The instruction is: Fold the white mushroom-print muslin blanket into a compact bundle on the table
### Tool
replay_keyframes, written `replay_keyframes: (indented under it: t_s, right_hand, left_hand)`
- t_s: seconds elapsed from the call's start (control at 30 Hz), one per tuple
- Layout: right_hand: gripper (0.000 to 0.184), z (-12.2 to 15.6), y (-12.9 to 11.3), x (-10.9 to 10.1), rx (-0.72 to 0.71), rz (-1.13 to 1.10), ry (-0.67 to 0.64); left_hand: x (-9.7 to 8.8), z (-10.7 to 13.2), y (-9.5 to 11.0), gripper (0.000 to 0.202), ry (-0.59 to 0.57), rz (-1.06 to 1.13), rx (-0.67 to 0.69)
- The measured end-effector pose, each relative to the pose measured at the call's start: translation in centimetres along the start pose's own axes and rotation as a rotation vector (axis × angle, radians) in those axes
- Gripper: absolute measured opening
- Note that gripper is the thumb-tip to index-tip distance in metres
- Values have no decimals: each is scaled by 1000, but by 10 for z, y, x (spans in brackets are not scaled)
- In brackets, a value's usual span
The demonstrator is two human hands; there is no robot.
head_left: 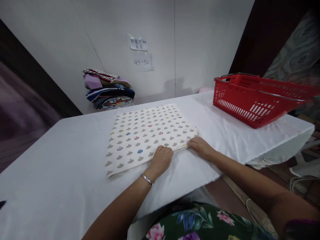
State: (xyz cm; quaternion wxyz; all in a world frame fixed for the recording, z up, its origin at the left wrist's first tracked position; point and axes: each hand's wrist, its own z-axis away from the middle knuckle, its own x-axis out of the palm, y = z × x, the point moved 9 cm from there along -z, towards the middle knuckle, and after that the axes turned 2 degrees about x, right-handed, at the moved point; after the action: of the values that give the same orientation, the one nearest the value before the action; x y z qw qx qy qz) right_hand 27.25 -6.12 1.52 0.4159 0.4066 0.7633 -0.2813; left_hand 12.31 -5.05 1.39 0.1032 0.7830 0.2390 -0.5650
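Observation:
A folded cream cloth (146,133) with grey and coloured small prints lies flat on the white-covered table (62,166). My left hand (161,159), a bracelet on its wrist, rests on the cloth's near edge with its fingers curled over it. To its right, my right hand (201,146) grips the near right corner of the same cloth, fingers closed on the edge.
A red plastic basket (252,96) with metal handles stands at the table's right end. A stack of folded clothes (108,90) sits at the back against the white wall, under two paper notes (140,51). The table's right edge drops off near the basket.

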Motion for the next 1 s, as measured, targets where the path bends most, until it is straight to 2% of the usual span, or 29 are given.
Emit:
replay_keyframes:
  t_s: [0.17, 0.33, 0.53, 0.63, 0.77, 0.87, 1.0]
  right_hand:
    - [23, 5, 2, 3, 5, -3, -16]
    - [25, 6, 1, 9, -25, -2, -60]
    - [27, 5, 1, 5, -29, -13, -38]
    - [27, 5, 2, 3, -15, -22, -21]
    - [26, 7, 1, 8, -42, -31, -74]
    - [28, 9, 9, 7, -51, -23, -59]
    - [29, 12, 30, -2, -20, -5, -32]
  left_hand:
    - [9, 0, -4, 20, -59, 67, -93]
    - [14, -2, -5, 38, -56, 55, -137]
    - [17, -8, 0, 21, -112, 1, -105]
    - [15, -9, 2, 20, -105, 15, -75]
    - [17, -8, 1, 21, -118, 67, -82]
    - [18, -8, -1, 22, -114, 86, -99]
    - [19, -6, -5, 25, -106, 107, -118]
